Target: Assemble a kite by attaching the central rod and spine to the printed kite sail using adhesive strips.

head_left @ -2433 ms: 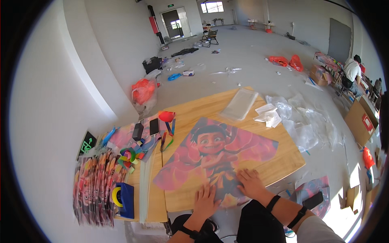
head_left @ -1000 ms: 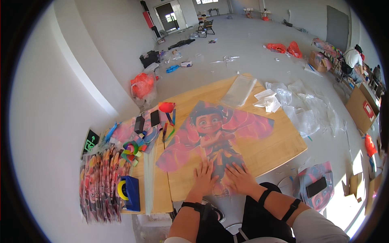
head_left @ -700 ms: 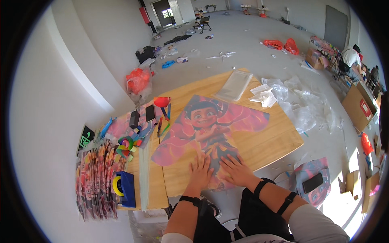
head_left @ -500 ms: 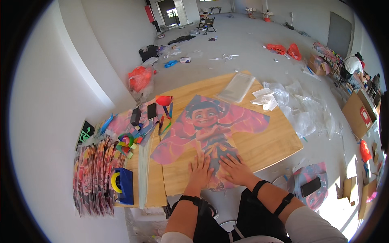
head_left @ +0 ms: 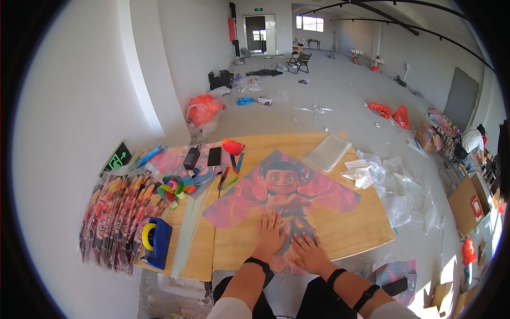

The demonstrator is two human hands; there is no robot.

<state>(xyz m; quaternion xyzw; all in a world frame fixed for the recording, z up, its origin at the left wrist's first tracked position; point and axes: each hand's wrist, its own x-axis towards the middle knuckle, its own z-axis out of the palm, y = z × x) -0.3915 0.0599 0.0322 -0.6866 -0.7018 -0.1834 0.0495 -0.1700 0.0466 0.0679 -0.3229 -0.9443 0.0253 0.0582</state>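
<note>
A kite sheet [head_left: 332, 198] printed with a cartoon figure in pink, red and black lies spread on the wooden table [head_left: 366, 234]. Both my hands rest on its lower, narrow part, which hangs past the near table edge. My left hand [head_left: 270, 236] is flat with fingers stretched forward over the left side of the figure's body. To its right my right hand [head_left: 309, 254] presses flat too, fingers spread. Neither hand holds anything.
Left on the table are thin pale rods [head_left: 191, 234], a blue tape dispenser [head_left: 162, 245], ribbon rolls [head_left: 172, 189], a phone [head_left: 214, 157] and stacked packaged prints [head_left: 114, 218]. Clear plastic sleeves [head_left: 328, 152] lie at the back right, crumpled plastic [head_left: 404, 186] beyond. A person [head_left: 472, 142] works far right.
The view has tilted up, so more of the far room shows. My hands stay flat on the kite sheet, with the left now slightly farther forward relative to the right.
</note>
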